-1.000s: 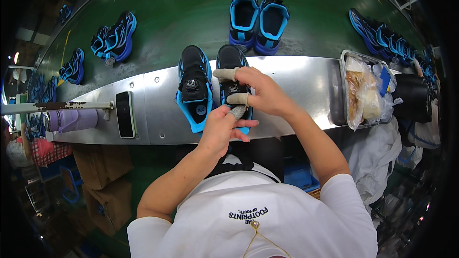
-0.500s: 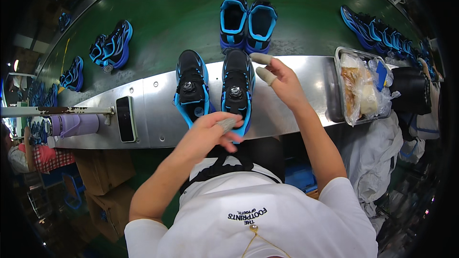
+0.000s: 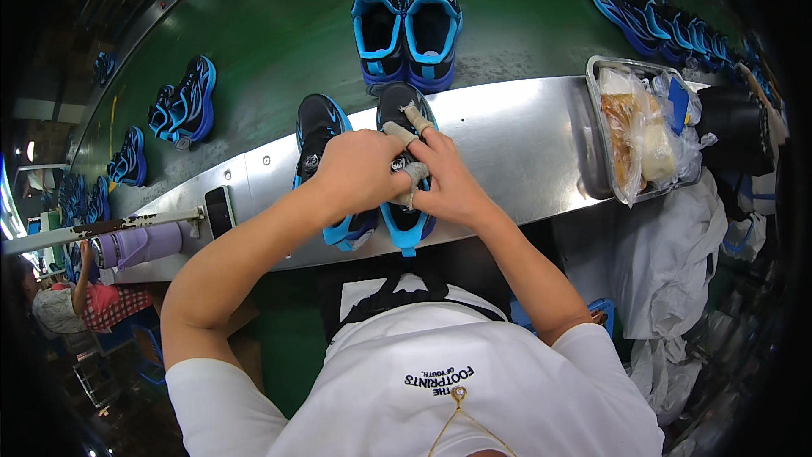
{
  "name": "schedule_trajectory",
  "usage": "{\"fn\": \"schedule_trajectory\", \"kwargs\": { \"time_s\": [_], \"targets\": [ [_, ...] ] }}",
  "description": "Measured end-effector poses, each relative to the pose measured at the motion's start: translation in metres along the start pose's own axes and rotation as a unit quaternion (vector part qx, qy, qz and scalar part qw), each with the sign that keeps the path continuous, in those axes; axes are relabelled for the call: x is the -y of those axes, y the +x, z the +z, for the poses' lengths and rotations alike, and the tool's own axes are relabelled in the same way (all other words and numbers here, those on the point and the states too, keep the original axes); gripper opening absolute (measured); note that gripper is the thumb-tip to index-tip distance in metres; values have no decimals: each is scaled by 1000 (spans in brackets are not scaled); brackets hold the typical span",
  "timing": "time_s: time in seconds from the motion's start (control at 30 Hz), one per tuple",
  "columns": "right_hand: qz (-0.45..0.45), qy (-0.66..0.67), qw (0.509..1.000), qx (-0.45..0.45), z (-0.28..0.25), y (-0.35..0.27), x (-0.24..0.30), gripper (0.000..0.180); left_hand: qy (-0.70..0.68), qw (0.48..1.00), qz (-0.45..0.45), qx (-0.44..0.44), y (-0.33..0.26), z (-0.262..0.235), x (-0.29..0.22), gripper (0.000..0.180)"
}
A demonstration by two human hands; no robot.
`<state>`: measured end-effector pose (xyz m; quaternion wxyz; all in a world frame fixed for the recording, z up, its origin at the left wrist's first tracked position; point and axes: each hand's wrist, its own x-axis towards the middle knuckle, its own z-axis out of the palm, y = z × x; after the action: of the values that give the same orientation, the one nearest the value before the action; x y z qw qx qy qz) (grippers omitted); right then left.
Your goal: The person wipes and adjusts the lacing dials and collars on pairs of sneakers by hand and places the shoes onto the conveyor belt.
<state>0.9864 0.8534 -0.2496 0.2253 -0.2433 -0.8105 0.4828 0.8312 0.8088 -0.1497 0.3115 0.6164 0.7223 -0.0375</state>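
Both hands have closed in together on the right shoe of a black-and-blue pair. Half a second ago they were apart, the right hand lifted beside the shoe with its taped fingers loose and the left hand drawn back toward the body; now the left hand lies curled over the shoe's middle and the right hand presses in from the other side, its taped fingers spread along the upper. Each hand looks clamped on the shoe, though the fingertips underneath are hidden, so how tight the hold is I cannot tell. The regrip suggests work on this shoe has started again after a brief release.

The held shoe lies toe away from the person on the metal tabletop, directly under the hands, with its heel reaching the near edge. Its mate, the left shoe, sits just beside it, partly under the left wrist and not gripped.

Further out, a second pair of shoes stands on the green belt just beyond the tabletop. To the right is a metal tray of plastic-wrapped bundles; to the left a phone lies flat, with a purple bottle near it.
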Motion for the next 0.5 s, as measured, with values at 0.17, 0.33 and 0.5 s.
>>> {"fn": "schedule_trajectory", "kwargs": {
  "time_s": [0.17,0.33,0.5],
  "targets": [
    [19,61,998,29,-8,-6,-11,79,34,988,134,-70,-4,-1,-4,27],
    [-1,119,991,64,-29,-5,-10,75,-136,968,108,-182,-22,24,17,33],
    [90,251,962,58,-41,-4,-20,57,-291,945,116,-93,-18,21,22,38]
  ]
}}
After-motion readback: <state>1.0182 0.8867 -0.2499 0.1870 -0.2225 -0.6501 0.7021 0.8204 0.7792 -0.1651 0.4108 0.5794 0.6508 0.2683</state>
